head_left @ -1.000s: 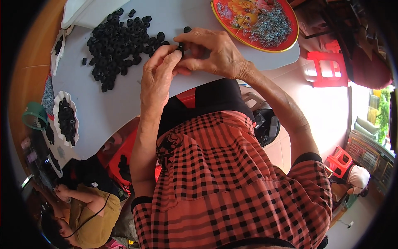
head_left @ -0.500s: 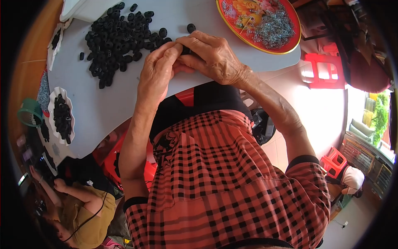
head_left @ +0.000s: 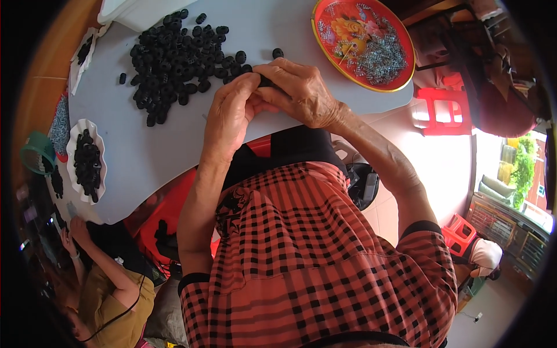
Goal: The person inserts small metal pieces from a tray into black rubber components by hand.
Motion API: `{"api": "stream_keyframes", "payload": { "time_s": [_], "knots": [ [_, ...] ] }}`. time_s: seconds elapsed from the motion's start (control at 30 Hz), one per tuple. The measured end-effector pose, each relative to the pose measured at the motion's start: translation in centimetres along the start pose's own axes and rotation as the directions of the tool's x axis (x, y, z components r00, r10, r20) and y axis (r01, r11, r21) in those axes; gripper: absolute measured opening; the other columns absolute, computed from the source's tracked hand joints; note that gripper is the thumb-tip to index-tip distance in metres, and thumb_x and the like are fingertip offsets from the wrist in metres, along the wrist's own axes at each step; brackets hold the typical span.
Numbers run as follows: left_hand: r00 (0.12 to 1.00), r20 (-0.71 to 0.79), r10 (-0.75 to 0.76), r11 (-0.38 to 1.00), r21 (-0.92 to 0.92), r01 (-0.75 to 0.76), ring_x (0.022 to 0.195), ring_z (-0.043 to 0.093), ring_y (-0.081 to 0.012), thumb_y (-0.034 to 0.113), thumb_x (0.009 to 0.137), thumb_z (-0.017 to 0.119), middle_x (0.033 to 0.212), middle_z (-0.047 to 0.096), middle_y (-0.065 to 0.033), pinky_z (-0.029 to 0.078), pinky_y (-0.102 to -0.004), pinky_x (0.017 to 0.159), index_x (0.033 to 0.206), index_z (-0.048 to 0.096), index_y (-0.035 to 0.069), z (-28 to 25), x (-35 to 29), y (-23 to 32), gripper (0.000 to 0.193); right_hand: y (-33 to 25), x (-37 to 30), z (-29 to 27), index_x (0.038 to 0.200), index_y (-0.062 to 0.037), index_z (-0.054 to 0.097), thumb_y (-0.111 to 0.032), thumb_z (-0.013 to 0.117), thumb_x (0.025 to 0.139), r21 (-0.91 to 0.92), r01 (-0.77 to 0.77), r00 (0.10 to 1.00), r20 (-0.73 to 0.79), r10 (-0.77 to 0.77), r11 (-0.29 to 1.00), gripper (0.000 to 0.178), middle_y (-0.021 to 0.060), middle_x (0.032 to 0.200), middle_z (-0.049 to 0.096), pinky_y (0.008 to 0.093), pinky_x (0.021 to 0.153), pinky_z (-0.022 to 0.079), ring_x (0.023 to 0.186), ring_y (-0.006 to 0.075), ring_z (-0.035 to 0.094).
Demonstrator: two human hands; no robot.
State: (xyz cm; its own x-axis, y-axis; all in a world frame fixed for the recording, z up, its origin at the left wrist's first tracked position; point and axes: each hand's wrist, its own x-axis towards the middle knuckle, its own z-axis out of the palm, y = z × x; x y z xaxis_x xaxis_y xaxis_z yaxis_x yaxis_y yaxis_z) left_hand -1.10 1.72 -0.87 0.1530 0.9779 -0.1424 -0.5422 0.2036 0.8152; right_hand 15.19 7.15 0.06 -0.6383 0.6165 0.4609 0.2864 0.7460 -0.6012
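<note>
My left hand point(head_left: 232, 113) and my right hand point(head_left: 301, 93) meet over the near edge of the table, fingertips pressed together. Between them a small black plastic piece point(head_left: 266, 81) is pinched, mostly covered by my fingers. Just beyond my left fingers spreads a pile of black, barrel-shaped, slotted plastic pieces point(head_left: 174, 69). One loose black piece point(head_left: 278, 53) lies beyond my right knuckles. To the far right, a round red floral tray point(head_left: 321, 43) with a gold rim bears a heap of small silvery metal springs point(head_left: 380, 61).
A white scalloped dish point(head_left: 100, 139) of thin black parts stands at the grey table's point(head_left: 133, 168) left, near a green basket point(head_left: 38, 152). A white bin point(head_left: 139, 11) sits at the far left. Another person point(head_left: 116, 290) works at lower left. Red stools point(head_left: 444, 110) stand to the right.
The whole view has shifted a little, so the pile sits slightly lower and farther right. My hands stay together on the black piece. The other person's hands at lower left have come together.
</note>
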Motion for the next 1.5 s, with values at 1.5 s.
{"api": "stream_keyframes", "payload": {
  "time_s": [1.5],
  "knots": [
    [0.929, -0.195, 0.315, 0.898, 0.378, -0.225, 0.076, 0.06, -0.0128, 0.014, 0.092, 0.058, 0.087, 0.064, -0.0071, 0.049, -0.0274, 0.071, 0.108, 0.058, -0.003, -0.2, -0.9, 1.3, 0.024, -0.3, 5.0, -1.4, 0.105, 0.0001, 0.065, -0.004, 0.057, 0.089, 0.366, -0.208, 0.972, 0.179, 0.15, 0.907, 0.018, 0.0072, 0.081, 0.067, 0.0269, 0.068, 0.055, 0.071, 0.0138, 0.068]
  ]
}}
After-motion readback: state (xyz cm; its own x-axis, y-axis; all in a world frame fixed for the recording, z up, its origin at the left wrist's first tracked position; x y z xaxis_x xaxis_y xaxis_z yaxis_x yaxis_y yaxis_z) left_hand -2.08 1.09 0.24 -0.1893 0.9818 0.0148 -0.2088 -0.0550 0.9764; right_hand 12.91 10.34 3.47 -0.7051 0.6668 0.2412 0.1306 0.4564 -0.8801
